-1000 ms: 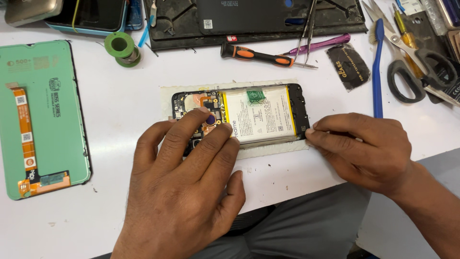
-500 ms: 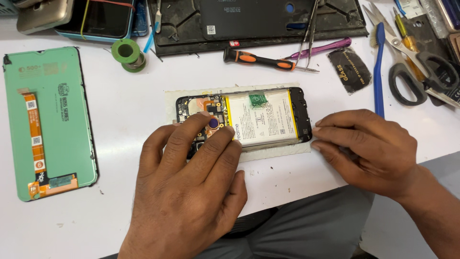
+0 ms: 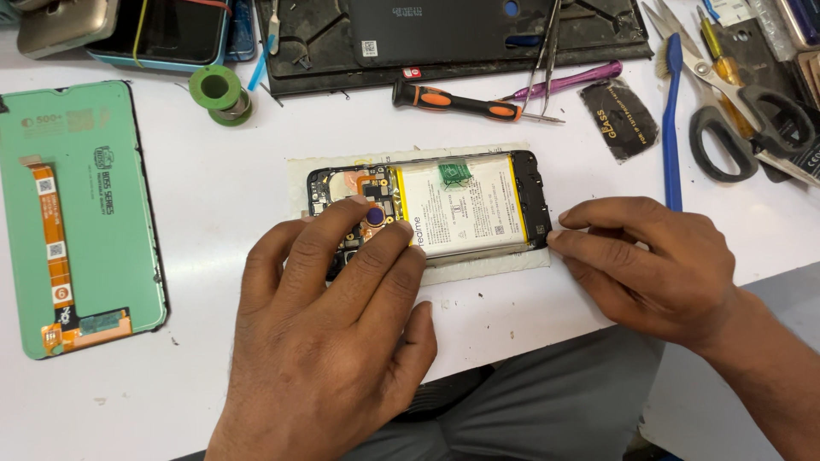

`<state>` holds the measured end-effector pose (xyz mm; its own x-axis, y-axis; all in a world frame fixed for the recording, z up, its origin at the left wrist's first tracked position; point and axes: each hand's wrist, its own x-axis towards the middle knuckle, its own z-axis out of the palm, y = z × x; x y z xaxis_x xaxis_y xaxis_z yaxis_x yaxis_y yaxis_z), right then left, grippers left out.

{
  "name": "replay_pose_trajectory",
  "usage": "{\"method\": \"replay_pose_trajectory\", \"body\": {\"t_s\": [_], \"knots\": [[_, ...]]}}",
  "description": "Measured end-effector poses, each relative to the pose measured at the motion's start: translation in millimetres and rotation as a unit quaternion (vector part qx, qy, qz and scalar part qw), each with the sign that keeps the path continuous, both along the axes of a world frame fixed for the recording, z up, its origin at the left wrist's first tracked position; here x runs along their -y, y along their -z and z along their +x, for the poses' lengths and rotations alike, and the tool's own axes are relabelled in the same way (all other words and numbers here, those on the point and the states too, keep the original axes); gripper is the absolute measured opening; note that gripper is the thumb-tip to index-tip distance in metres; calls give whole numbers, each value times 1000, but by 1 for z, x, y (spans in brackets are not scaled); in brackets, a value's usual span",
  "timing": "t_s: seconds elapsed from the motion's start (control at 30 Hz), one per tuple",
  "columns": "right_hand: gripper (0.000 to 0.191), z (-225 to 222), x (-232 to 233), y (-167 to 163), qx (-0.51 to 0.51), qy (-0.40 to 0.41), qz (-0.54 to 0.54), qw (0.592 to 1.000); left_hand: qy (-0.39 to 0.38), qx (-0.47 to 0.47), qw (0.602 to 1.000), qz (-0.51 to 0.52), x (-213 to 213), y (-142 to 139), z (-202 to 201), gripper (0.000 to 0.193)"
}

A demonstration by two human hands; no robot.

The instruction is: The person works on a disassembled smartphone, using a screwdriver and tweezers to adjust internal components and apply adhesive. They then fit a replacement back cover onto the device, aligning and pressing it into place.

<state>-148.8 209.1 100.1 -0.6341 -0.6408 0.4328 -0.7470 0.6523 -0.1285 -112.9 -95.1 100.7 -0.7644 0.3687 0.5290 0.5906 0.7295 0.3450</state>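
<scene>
An opened phone with its white battery and bare circuit board lies flat on a pale pad in the middle of the white table. My left hand rests palm down over the phone's left end, fingertips pressing on the board beside a small purple part. My right hand lies on the table at the phone's right end, with its fingertips touching the lower right corner of the frame.
A green-backed phone screen with an orange flex cable lies at the left. Behind the phone are an orange-handled screwdriver, a green tape roll, tweezers, a blue brush, scissors and a black tray.
The view has shifted slightly. Both hands stay on the phone in nearly the same places.
</scene>
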Motion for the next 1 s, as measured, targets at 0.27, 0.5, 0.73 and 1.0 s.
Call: {"method": "replay_pose_trajectory", "body": {"t_s": [0.27,0.5,0.73,1.0], "knots": [[23,2,1,-2,-15,-10,27,999,-3,0,1000,-4,1,0,1,29],[20,2,4,-5,-4,-23,34,999,-2,2,1000,-4,2,-1,2,29],[18,2,7,-4,38,15,-39,998,-5,2,1000,-6,3,1,2,27],[20,4,11,-6,44,31,-60,997,-1,-1,1000,-5,5,0,3,26]]}}
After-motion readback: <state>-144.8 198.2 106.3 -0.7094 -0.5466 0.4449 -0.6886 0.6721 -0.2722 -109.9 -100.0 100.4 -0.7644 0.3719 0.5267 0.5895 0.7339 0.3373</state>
